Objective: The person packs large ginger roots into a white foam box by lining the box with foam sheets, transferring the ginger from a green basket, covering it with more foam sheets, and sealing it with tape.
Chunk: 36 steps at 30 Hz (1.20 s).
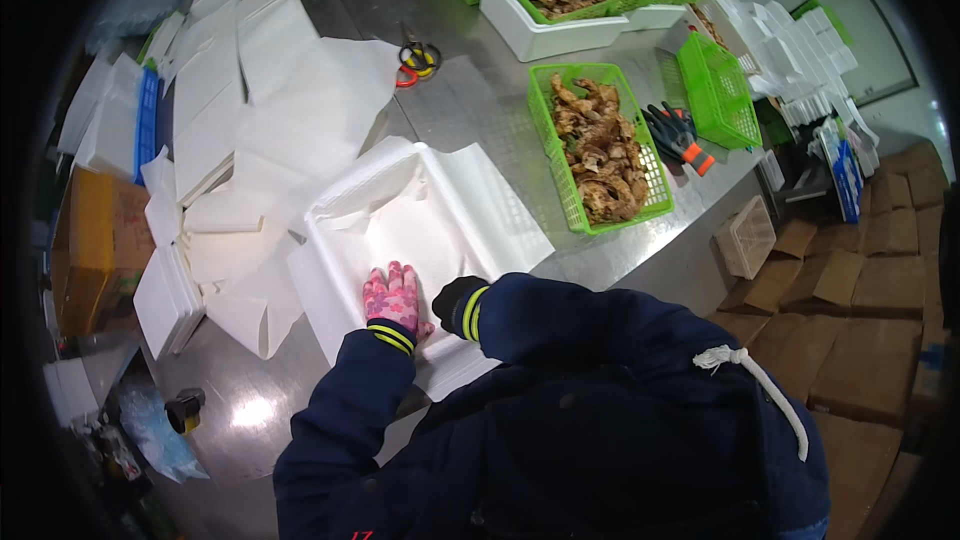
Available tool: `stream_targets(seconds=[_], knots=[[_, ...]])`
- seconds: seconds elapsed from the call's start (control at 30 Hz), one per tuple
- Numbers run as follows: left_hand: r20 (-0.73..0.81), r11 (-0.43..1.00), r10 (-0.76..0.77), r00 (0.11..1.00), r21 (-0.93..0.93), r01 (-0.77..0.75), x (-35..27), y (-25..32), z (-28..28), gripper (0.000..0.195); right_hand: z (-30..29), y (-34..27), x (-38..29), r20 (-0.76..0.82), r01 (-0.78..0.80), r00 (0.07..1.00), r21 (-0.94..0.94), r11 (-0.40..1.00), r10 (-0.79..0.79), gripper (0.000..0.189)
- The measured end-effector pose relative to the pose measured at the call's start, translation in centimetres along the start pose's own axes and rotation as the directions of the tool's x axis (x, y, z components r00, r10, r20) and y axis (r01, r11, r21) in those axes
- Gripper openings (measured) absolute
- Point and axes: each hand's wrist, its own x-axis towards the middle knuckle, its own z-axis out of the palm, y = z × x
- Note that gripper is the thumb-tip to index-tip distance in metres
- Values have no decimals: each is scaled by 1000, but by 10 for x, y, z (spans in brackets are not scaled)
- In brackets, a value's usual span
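A white foam box [442, 157] stands before me on the steel table, lined with white paper sheets that hang over its sides. My left hand [391, 298], in a pink flowered glove, lies inside it with fingers spread on the lining. Beside it my right hand [454, 303], in a black glove, is at the box's near right part; its fingers are hidden, so its grip does not show. Beyond the box to the right, a green plastic basket [538, 112] holds brown, lumpy pieces like shells. Black gloves with orange cuffs [677, 136] lie beside that basket.
White paper sheets [289, 75] spread over the table's left. Scissors [420, 60] lie beyond the box. More green baskets [720, 90] and a white foam box [525, 37] stand farther back. Cardboard boxes [862, 360] are at right. A tape dispenser [184, 410] sits near left.
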Motion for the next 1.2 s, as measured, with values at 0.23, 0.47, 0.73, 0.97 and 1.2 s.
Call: stream_targets(seconds=[0.23, 0.47, 0.73, 0.97, 1.2], knots=[[-413, 891, 277, 868, -228, -393, -12, -2, 20, 81, 13, 27, -51, -485, 270, 874, 426, 863, -34, 29], [-19, 889, 268, 963, -380, -255, -42, 42, 18, 47, 33, 176, -157, -678, -628, 289, 399, 668, 676, 49], [-271, 841, 325, 906, -355, -409, -46, 74, -8, 45, 37, 228, -171, -414, -528, 442, 597, 604, 796, 49], [-144, 911, 290, 946, -260, -319, -22, 89, 12, 43, 48, 266, -190, -559, -110, 206, 802, 587, 803, 54], [-342, 841, 266, 901, -374, -391, -28, 78, 38, 43, -62, 215, -209, -621, 406, 602, 780, 477, 502, 45]])
